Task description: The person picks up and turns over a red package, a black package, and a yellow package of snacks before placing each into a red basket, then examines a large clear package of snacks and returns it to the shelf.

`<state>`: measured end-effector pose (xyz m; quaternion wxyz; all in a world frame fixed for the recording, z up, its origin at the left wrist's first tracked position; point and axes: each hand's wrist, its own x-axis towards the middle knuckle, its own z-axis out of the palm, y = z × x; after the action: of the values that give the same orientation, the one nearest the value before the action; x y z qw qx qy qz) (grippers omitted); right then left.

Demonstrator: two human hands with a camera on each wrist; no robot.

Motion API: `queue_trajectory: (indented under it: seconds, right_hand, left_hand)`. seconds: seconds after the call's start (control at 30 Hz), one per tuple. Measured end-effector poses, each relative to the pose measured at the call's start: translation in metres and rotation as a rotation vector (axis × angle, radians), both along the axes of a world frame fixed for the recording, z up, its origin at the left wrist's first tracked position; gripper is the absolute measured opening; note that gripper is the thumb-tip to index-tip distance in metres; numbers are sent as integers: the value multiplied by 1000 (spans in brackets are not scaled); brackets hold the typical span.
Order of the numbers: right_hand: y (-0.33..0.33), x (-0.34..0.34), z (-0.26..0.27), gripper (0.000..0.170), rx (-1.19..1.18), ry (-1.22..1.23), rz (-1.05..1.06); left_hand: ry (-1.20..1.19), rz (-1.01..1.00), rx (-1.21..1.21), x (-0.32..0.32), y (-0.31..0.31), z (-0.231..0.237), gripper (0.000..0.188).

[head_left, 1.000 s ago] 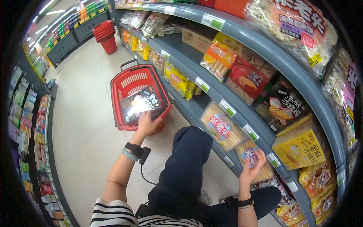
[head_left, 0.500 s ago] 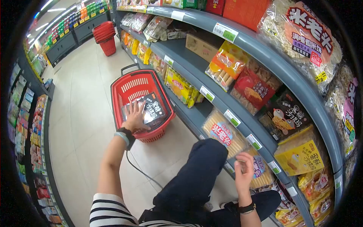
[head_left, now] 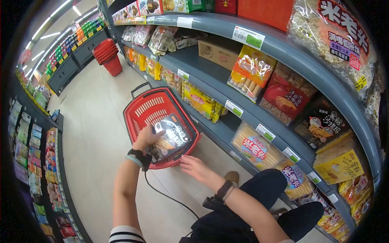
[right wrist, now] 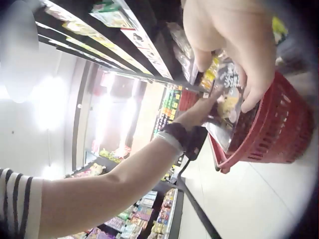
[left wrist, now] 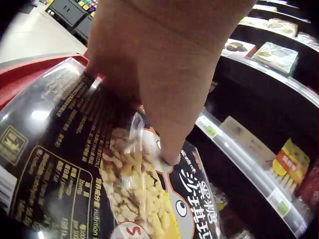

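Observation:
A black package of sachima (head_left: 175, 137) with a clear plastic cover sits tilted inside the red shopping basket (head_left: 133, 108). My left hand (head_left: 146, 138) grips it at its left edge. In the left wrist view, the thumb (left wrist: 167, 144) lies across the printed front, while the other fingers are hidden past the edge. My right hand (head_left: 199, 168) reaches toward the near side of the basket, fingers extended and holding nothing, its fingertips right by the rim.
Shelving on the right carries bagged and boxed snacks, including another black package (head_left: 320, 123) and wafer-like roll packs (head_left: 256, 148). Stacked red baskets (head_left: 107, 56) stand farther down the aisle. A second shelf (head_left: 34, 154) lines the left. A black cable (head_left: 170, 197) hangs from my left wrist.
My left hand has gone from lying spread on top of the package to gripping its left edge. My right hand has moved from the lower shelf to the basket's near side.

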<state>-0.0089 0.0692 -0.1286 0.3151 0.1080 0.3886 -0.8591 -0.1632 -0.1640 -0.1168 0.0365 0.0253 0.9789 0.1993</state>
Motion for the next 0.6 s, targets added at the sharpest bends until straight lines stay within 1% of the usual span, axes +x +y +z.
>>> queue_trajectory:
  seconds: [0.07, 0.1, 0.17, 0.2, 0.27, 0.3, 0.33, 0.4, 0.43, 0.47, 0.5, 0.57, 0.6]
  right_hand:
    - [-13, -10, -20, 46, -44, -137, -58]
    - [-16, -13, -27, 46, -53, -144, -60]
    - [-19, -12, -37, 46, -241, -218, -185]
    - [-21, -10, -37, 46, -245, -229, -187]
    - [-22, -10, -35, 44, -244, -196, -195]
    - [-21, -10, -35, 44, -247, -194, -200]
    - [-19, -9, -35, 44, -284, -172, -186]
    - [-9, -7, -34, 43, -316, -139, -188]
    - [-5, -6, -33, 50, -317, -126, -189]
    - [-1, -4, -31, 57, -321, -114, -190]
    - [3, -2, -27, 57, -322, -108, -202]
    - [14, 9, -14, 48, -237, -56, -205]
    - [30, 21, -1, 48, -238, -53, -215]
  left_hand:
    - [5, -105, -34, 15, 0, 24, 73]
    - [-2, -108, -43, 22, 0, 38, 73]
    - [-11, -187, 111, 34, -3, 54, 75]
    - [-23, -187, 107, 34, -8, 48, 75]
    - [-17, -313, 351, 30, -16, 38, 87]
    - [2, -244, 303, 40, -5, 53, 87]
    - [6, -254, 303, 49, 3, 62, 87]
    - [157, -203, 116, 70, 18, 75, 81]
    - [260, -196, 132, 87, 33, 86, 70]
    - [380, -255, 103, 101, 43, 93, 69]
    - [416, -259, 129, 114, 52, 100, 69]
    - [450, -270, 158, 135, 65, 114, 68]
    - [530, -394, 176, 145, 71, 123, 65]
